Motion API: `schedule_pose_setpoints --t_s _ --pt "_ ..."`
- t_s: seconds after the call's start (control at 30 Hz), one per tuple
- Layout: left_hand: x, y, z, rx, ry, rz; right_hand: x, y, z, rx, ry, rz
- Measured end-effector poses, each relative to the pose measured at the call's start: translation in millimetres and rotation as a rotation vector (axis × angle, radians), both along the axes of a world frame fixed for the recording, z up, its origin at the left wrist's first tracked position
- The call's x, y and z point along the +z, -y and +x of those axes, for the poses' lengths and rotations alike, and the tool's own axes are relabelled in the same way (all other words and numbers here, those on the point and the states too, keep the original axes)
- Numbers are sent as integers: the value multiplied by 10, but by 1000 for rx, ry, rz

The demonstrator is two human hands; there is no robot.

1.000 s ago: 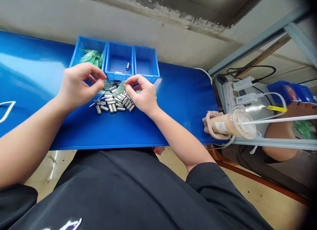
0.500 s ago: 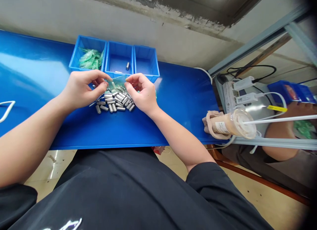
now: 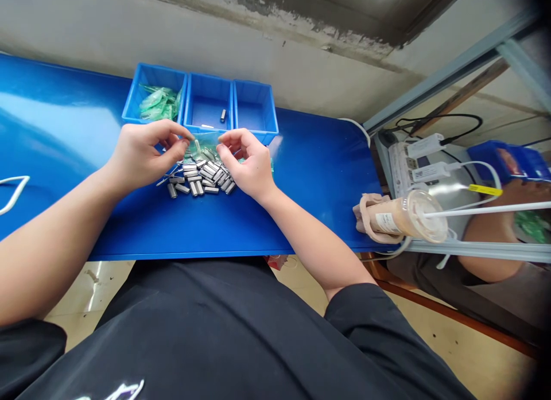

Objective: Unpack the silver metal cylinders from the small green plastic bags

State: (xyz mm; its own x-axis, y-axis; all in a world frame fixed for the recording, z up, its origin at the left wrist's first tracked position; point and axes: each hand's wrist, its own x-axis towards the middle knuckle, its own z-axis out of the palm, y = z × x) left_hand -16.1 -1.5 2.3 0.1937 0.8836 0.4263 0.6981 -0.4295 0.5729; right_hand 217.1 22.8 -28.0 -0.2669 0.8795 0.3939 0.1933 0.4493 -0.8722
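Note:
Between my two hands a small clear green plastic bag (image 3: 207, 139) is held up, with a small pale piece showing at its left side. My left hand (image 3: 144, 153) pinches the bag's left edge between thumb and finger. On the other side, my right hand (image 3: 247, 162) grips the right edge the same way. Just below the bag lies a pile of short silvery metal pieces (image 3: 198, 179), partly hidden behind the bag and my fingers. Some thin metal pins (image 3: 172, 173) lie at the pile's left, near my left fingertips.
Three blue bins stand along the wall: the left bin (image 3: 129, 104) holds green bags, the middle bin (image 3: 202, 90) a few small pieces. A drink cup (image 3: 390, 216) in a carton holder sits at the table's right edge, beside a metal frame (image 3: 473, 249). Another person's arm shows beyond.
Both hands keep their pinch on the green bag, almost in place. The whole view has shifted very slightly; the pile and bins look the same.

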Motion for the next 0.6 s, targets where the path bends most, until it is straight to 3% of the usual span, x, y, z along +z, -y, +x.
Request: schedule_pose_setpoints --t_s 0.43,0.6 --pt "8 2 -13 -43 12 -6 -10 6 -4 32 -67 13" --pt "6 -2 5 -35 53 -22 -40 -25 -7 21 -86 -52"
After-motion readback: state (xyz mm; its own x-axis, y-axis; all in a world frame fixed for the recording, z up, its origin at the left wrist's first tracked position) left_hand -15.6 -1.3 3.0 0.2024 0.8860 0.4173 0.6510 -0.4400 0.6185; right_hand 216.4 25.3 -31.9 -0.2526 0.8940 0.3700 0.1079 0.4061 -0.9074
